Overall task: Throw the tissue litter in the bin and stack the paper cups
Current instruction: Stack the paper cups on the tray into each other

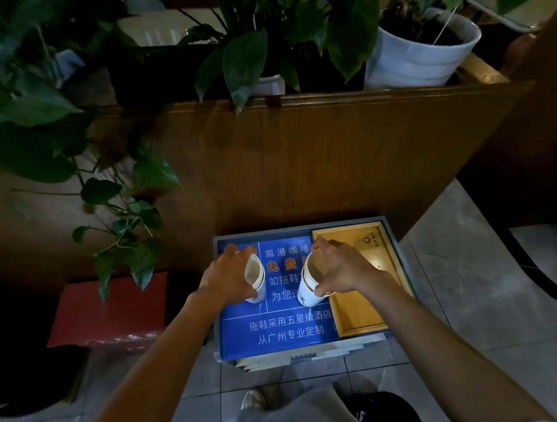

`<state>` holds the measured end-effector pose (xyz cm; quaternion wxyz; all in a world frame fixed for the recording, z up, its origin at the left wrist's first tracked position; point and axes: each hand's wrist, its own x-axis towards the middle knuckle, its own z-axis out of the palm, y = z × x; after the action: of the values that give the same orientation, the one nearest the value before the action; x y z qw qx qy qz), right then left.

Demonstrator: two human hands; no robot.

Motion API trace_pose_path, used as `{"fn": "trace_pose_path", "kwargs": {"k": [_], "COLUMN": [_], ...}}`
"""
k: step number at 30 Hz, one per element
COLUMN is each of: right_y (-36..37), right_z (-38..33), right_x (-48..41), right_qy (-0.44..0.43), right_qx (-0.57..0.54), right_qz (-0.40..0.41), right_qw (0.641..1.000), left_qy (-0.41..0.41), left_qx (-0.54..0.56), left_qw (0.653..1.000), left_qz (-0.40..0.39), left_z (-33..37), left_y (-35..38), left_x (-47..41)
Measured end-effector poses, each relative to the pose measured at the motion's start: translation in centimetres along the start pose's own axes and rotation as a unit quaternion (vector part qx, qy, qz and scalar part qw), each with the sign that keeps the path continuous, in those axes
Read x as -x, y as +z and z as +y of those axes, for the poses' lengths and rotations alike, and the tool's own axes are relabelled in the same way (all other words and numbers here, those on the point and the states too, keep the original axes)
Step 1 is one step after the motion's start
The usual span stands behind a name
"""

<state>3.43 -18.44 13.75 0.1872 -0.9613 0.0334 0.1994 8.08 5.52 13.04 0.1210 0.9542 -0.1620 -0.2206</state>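
Note:
My left hand (228, 275) grips white paper cups (255, 280) by the rim; they look nested, two rims showing. My right hand (340, 265) holds another white paper cup (312, 282) with gold trim, tilted so its mouth faces left toward the other cups. Both are held just above a blue printed sign (279, 332) that tops a low grey stand. A gap of bare sign separates the two cups. No tissue litter is visible.
A shallow wooden tray (357, 317) lies on the stand's right half. A red box (109, 308) sits to the left. A wooden planter wall (300, 160) with potted plants rises behind. A dark round bin (386, 411) stands on the tiled floor by my foot.

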Motion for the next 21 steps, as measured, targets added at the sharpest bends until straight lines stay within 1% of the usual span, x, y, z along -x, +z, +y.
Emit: {"fn": "trace_pose_path", "kwargs": {"k": [8, 14, 21], "right_y": [1.6, 2.9, 3.7], "right_z": [-0.3, -1.1, -0.6], "right_x": [-0.5, -0.9, -0.8], "right_qy": [-0.002, 0.018, 0.008], "right_qx": [-0.008, 0.034, 0.029], "right_qz": [-0.014, -0.030, -0.009], "right_qw": [1.000, 0.999, 1.000], "left_qy": [0.014, 0.015, -0.003], "left_qx": [-0.012, -0.039, -0.071], "left_qw": [1.000, 0.999, 0.997], "left_qz": [-0.011, -0.015, -0.020], "left_z": [0.4, 1.4, 1.9], "left_y": [1.2, 2.1, 2.6], "left_x": [-0.3, -0.9, -1.3]}}
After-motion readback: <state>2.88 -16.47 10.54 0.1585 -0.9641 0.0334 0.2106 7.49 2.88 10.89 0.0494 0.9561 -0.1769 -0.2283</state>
